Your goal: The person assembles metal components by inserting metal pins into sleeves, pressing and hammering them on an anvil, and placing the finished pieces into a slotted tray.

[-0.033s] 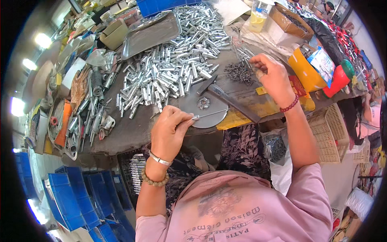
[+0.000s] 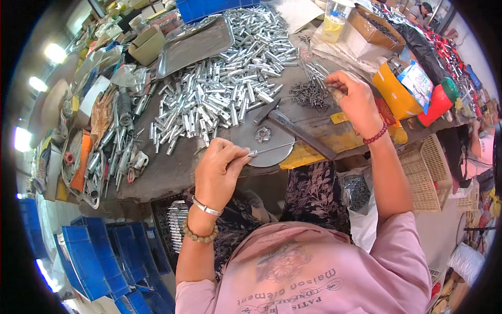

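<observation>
- Thin metal rod (image 2: 277, 147) is in our left hand (image 2: 215, 165), over the round grey plate (image 2: 272, 158) near the front edge of the bench (image 2: 157, 180); whether it touches the plate, we cannot tell.
- Its long axis runs sideways: from our left fingertips the free end points to the right and slightly away from us, toward the handle of the hammer (image 2: 300, 132).
- Our left hand is closed narrow, with thumb and forefinger pinching the near end of the rod.
- Our right hand (image 2: 360, 103) is raised just beside the dark screws (image 2: 309, 97), with the fingers bent; if it holds something, we cannot tell.
- On the plate, behind the rod, we see a small knobbed metal piece (image 2: 262, 134).
- Farther away lies a wide heap of silver tubes (image 2: 214, 102), pointing in many directions.
- About writing: the pink shirt (image 2: 314, 267) bears dark lettering, which we see upside down, and the white-and-blue packet (image 2: 417, 83) at the right has a printed design.
</observation>
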The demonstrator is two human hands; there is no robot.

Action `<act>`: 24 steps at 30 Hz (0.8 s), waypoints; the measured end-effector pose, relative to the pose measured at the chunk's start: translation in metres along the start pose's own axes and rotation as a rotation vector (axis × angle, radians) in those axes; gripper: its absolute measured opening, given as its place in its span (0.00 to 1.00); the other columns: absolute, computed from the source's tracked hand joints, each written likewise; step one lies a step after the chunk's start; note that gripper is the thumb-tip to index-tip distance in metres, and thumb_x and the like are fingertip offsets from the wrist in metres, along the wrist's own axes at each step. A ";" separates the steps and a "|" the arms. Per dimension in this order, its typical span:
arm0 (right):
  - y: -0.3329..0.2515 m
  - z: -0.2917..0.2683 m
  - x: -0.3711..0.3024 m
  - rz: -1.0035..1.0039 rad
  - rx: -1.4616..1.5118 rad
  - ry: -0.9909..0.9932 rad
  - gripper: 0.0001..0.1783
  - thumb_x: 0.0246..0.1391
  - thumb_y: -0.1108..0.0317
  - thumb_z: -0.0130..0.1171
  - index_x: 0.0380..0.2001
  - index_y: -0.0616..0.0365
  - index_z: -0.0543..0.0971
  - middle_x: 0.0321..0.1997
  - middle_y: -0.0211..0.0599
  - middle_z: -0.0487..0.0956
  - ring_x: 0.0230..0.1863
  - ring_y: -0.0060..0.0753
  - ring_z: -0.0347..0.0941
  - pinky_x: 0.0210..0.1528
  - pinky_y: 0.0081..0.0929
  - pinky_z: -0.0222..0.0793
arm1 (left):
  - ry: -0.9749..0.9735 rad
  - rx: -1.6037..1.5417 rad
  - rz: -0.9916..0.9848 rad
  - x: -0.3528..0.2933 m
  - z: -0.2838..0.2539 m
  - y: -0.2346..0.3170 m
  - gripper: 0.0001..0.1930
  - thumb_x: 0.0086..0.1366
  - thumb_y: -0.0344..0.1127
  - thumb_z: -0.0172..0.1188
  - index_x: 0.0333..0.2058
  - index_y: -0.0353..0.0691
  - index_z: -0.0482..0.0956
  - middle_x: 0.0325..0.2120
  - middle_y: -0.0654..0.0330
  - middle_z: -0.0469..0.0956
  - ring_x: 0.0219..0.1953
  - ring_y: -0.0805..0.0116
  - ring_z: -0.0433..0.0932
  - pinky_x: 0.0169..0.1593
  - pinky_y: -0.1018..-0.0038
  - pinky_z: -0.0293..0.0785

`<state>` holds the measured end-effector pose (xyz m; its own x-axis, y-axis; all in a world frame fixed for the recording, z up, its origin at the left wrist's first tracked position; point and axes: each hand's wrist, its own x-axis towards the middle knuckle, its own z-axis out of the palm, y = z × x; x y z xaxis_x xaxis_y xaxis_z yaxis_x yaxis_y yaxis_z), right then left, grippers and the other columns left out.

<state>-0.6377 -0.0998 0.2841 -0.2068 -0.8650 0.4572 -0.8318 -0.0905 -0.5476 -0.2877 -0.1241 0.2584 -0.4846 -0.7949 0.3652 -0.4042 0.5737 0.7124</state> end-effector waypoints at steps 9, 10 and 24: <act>0.016 -0.010 -0.023 0.103 -0.142 -0.149 0.09 0.52 0.74 0.66 0.38 0.56 0.86 0.41 0.42 0.85 0.44 0.46 0.84 0.48 0.41 0.78 | 0.022 0.009 0.031 -0.002 -0.001 -0.004 0.06 0.63 0.27 0.73 0.39 0.39 0.88 0.33 0.59 0.77 0.32 0.61 0.79 0.36 0.69 0.74; 0.015 -0.009 -0.026 0.113 -0.164 -0.167 0.09 0.52 0.73 0.68 0.39 0.55 0.86 0.41 0.40 0.85 0.44 0.46 0.84 0.48 0.41 0.78 | 0.034 0.003 0.034 -0.002 -0.001 -0.004 0.06 0.62 0.27 0.73 0.39 0.39 0.88 0.33 0.58 0.77 0.32 0.61 0.79 0.36 0.69 0.74; -0.018 0.007 -0.029 -0.070 -0.303 -0.140 0.11 0.51 0.73 0.69 0.40 0.54 0.85 0.41 0.39 0.83 0.44 0.47 0.83 0.46 0.41 0.78 | 0.022 0.005 -0.008 -0.003 -0.001 0.000 0.08 0.61 0.23 0.72 0.39 0.36 0.89 0.34 0.58 0.78 0.36 0.64 0.79 0.41 0.72 0.74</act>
<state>-0.6133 -0.0763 0.2760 -0.0884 -0.9230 0.3746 -0.9612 -0.0196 -0.2752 -0.2856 -0.1217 0.2582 -0.4640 -0.8036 0.3729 -0.4120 0.5684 0.7122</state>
